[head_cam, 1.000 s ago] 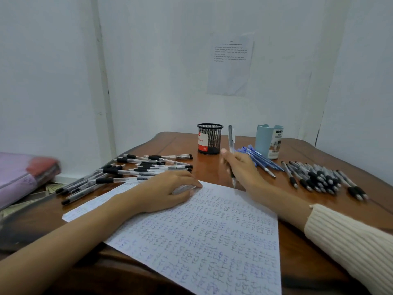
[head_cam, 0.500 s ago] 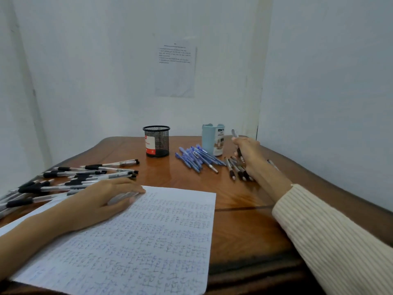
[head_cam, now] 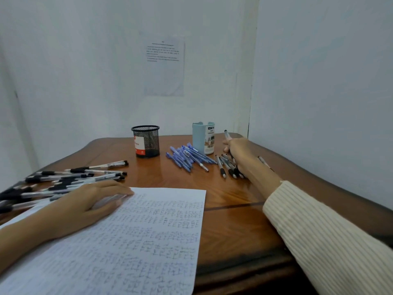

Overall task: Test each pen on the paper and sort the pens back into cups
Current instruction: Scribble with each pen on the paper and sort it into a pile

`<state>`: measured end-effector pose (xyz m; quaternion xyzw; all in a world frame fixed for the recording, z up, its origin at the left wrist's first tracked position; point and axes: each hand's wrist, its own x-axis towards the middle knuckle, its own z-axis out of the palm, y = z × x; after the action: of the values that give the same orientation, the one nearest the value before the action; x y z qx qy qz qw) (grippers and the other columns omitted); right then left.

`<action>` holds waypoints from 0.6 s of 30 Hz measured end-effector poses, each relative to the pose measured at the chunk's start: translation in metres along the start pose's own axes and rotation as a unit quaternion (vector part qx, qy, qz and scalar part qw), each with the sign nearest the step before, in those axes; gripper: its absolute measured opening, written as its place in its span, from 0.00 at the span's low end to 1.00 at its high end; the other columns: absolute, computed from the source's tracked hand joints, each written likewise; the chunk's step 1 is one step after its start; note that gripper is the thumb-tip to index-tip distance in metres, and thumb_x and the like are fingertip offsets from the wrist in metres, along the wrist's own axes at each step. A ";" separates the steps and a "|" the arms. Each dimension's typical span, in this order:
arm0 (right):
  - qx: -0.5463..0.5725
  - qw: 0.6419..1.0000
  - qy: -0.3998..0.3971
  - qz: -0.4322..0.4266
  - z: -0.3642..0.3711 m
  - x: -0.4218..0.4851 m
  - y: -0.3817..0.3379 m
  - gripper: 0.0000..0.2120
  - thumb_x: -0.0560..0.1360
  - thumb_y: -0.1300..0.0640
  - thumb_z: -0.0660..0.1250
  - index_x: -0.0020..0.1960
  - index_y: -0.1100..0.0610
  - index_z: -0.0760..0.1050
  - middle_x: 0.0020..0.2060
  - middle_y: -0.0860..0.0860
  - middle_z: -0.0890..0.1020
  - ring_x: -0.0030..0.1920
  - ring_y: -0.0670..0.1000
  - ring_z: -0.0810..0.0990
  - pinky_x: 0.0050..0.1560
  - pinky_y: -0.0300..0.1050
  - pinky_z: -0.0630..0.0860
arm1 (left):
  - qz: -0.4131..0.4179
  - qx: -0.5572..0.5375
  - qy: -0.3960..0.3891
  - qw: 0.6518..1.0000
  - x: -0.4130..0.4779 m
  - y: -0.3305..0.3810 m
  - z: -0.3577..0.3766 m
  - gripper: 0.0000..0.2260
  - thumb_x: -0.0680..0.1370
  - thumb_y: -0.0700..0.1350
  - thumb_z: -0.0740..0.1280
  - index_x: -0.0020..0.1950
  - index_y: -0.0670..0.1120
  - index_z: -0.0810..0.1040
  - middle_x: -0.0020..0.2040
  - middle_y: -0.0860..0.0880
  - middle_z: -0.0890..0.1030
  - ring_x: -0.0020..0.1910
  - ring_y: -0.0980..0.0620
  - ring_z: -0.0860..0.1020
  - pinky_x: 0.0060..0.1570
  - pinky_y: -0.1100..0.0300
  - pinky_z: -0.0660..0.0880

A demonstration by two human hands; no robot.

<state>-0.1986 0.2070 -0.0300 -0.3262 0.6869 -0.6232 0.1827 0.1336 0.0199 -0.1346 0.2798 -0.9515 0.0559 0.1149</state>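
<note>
My left hand point(head_cam: 93, 201) lies flat on the written paper point(head_cam: 138, 241), fingers straight, with a clear pen partly under the palm. My right hand point(head_cam: 240, 152) reaches to the far right and grips a black-tipped pen point(head_cam: 227, 135), its end pointing up, just above a pile of black-grip pens point(head_cam: 228, 168). A heap of blue pens point(head_cam: 188, 156) lies left of that pile. Behind them stand a black mesh cup point(head_cam: 146, 141) and a light blue cup point(head_cam: 203, 138). Several capped black pens point(head_cam: 70, 177) are spread at the left.
The wooden table point(head_cam: 229, 209) sits in a corner, with white walls close behind and to the right. A printed sheet point(head_cam: 164, 64) is stuck on the back wall. The table's front edge runs below the paper.
My right hand carried the pen from the middle of the table to the black-grip pile at the right. The camera turned right. My left hand stayed on the paper.
</note>
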 end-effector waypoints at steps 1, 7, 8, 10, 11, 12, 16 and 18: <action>-0.024 0.999 0.007 -0.024 -0.001 0.002 0.002 0.13 0.80 0.60 0.57 0.52 0.67 0.77 0.31 0.54 0.74 0.28 0.47 0.67 0.30 0.38 0.63 | 0.004 -0.001 0.004 1.000 -0.002 0.001 0.001 0.19 0.79 0.62 0.56 0.70 0.68 0.60 0.68 0.69 0.64 0.66 0.67 0.65 0.62 0.57 0.69; -0.349 0.916 0.065 -0.187 -0.007 0.020 0.011 0.08 0.78 0.63 0.58 0.51 0.63 0.76 0.44 0.57 0.78 0.39 0.52 0.73 0.36 0.41 0.67 | 0.011 -0.009 0.018 1.000 -0.012 0.023 -0.016 0.18 0.79 0.62 0.54 0.70 0.67 0.61 0.67 0.69 0.65 0.66 0.67 0.65 0.63 0.58 0.69; -0.397 0.897 0.058 -0.188 -0.009 0.022 0.012 0.06 0.77 0.64 0.59 0.47 0.62 0.74 0.42 0.57 0.77 0.39 0.52 0.72 0.34 0.41 0.66 | 0.016 -0.018 0.018 1.000 -0.015 0.029 -0.022 0.17 0.80 0.60 0.55 0.69 0.67 0.62 0.67 0.68 0.66 0.66 0.66 0.66 0.63 0.58 0.69; -0.463 0.867 0.044 -0.178 -0.013 0.026 0.016 0.09 0.76 0.64 0.61 0.38 0.60 0.68 0.39 0.55 0.74 0.38 0.52 0.71 0.32 0.41 0.64 | 0.027 -0.034 0.021 0.999 -0.021 0.041 -0.032 0.17 0.80 0.59 0.55 0.69 0.67 0.63 0.67 0.68 0.67 0.66 0.66 0.66 0.63 0.57 0.70; -0.486 0.856 0.039 -0.171 -0.015 0.027 0.018 0.13 0.76 0.63 0.62 0.34 0.59 0.66 0.36 0.54 0.73 0.36 0.52 0.71 0.31 0.40 0.63 | 0.027 -0.044 0.023 0.998 -0.024 0.046 -0.036 0.16 0.80 0.58 0.56 0.68 0.67 0.64 0.66 0.68 0.67 0.66 0.66 0.67 0.63 0.57 0.70; -0.499 0.851 0.034 -0.162 -0.017 0.029 0.020 0.15 0.76 0.62 0.63 0.32 0.58 0.64 0.33 0.53 0.71 0.34 0.51 0.70 0.29 0.40 0.62 | 0.026 -0.056 0.027 0.998 -0.027 0.051 -0.040 0.16 0.80 0.58 0.56 0.68 0.67 0.64 0.66 0.67 0.68 0.65 0.66 0.67 0.63 0.56 0.70; -0.549 0.822 0.048 -0.145 -0.020 0.026 0.014 0.15 0.77 0.58 0.62 0.33 0.58 0.65 0.33 0.51 0.70 0.33 0.49 0.67 0.29 0.40 0.61 | 0.014 -0.088 0.036 0.995 -0.036 0.068 -0.052 0.16 0.79 0.62 0.54 0.67 0.66 0.67 0.65 0.66 0.70 0.64 0.64 0.69 0.63 0.55 0.70; -0.564 0.803 0.067 -0.183 -0.014 0.022 0.006 0.09 0.78 0.59 0.60 0.40 0.61 0.72 0.42 0.54 0.75 0.35 0.50 0.69 0.32 0.41 0.63 | 0.009 -0.098 0.038 0.994 -0.041 0.079 -0.061 0.19 0.76 0.65 0.51 0.65 0.65 0.69 0.64 0.65 0.71 0.64 0.65 0.69 0.64 0.57 0.69</action>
<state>-0.2252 0.2023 -0.0302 -0.4485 0.8553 -0.1684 -0.1971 0.1357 0.1175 -0.0889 0.2563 -0.9499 -0.0257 0.1770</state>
